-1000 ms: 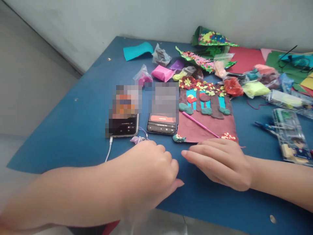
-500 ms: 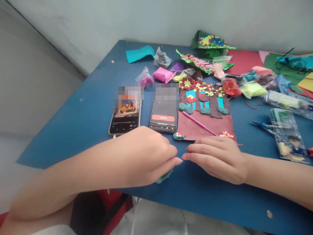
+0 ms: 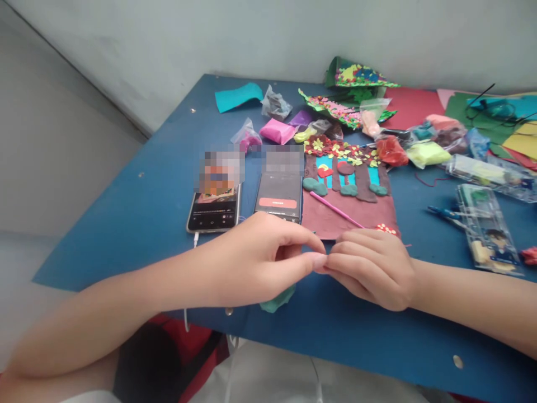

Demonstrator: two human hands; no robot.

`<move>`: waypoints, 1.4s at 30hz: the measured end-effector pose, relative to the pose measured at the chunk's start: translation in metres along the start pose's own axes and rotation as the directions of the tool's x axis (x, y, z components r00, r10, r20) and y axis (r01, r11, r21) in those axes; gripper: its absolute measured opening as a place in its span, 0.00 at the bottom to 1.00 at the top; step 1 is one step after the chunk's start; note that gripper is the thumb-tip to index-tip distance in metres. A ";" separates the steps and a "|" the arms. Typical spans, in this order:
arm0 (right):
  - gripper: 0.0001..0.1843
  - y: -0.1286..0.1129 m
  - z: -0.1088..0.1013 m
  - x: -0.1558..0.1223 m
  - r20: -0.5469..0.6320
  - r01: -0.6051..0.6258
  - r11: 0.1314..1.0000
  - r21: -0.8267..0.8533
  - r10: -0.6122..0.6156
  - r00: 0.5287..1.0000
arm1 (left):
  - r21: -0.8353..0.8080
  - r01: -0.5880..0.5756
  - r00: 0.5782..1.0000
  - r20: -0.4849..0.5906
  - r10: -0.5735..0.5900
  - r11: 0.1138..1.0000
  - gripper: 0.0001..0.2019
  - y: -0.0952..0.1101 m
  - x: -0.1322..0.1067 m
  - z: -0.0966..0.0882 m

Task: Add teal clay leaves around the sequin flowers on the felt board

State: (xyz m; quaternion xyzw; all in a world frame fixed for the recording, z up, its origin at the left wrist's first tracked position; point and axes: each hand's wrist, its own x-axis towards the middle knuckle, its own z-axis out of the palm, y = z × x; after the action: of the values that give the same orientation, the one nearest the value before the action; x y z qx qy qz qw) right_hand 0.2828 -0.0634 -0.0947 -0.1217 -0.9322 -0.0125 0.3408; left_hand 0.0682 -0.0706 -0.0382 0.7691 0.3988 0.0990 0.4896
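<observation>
My left hand (image 3: 268, 260) reaches across with thumb and forefinger pinched, their tips meeting the fingertips of my right hand (image 3: 373, 268). The right hand's fingers are bent and pressed together, palm down. Anything between the fingertips is hidden or too small to make out. Partly covered by my left hand, a lump of teal clay (image 3: 277, 300) lies on the blue table (image 3: 348, 341). Just beyond both hands is a clay picture (image 3: 348, 210) with brown trunks, teal bushes and red and yellow leaves. A pink stick tool (image 3: 335, 209) rests across its plain lower part.
Two phones, one on a cable (image 3: 213, 215) and one darker (image 3: 279, 187), lie left of the picture. Bagged clay, such as a pink pack (image 3: 277, 131) and a yellow pack (image 3: 428, 154), is scattered behind. At right are compasses (image 3: 451, 215) and a clear case (image 3: 489, 229).
My left hand has moved right, its thumb and forefinger now arched out to touch the right fingertips. Before, a small gap lay between the hands. The view has shifted slightly.
</observation>
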 end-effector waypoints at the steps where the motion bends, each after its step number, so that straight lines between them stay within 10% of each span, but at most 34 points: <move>1: 0.01 0.000 -0.001 0.000 0.017 -0.001 1.000 0.008 0.000 1.000 | -0.021 -0.012 1.000 -0.017 0.012 1.000 0.12 -0.001 0.000 0.001; 33: 0.05 -0.005 -0.010 0.002 -0.002 0.002 0.968 -0.253 -0.003 1.000 | 0.211 -0.139 0.954 -0.233 0.188 0.967 0.06 -0.006 0.003 0.002; 42: 0.07 0.002 -0.001 -0.002 0.009 0.013 0.978 -0.208 -0.012 1.000 | 0.514 0.040 0.980 -0.188 0.068 0.857 0.12 -0.010 0.002 -0.004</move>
State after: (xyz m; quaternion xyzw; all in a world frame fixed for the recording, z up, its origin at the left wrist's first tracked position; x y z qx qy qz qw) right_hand 0.2856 -0.0625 -0.0954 -0.1508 -0.9278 -0.1115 0.3226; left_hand 0.0621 -0.0638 -0.0452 0.8609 0.4521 0.0690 0.2228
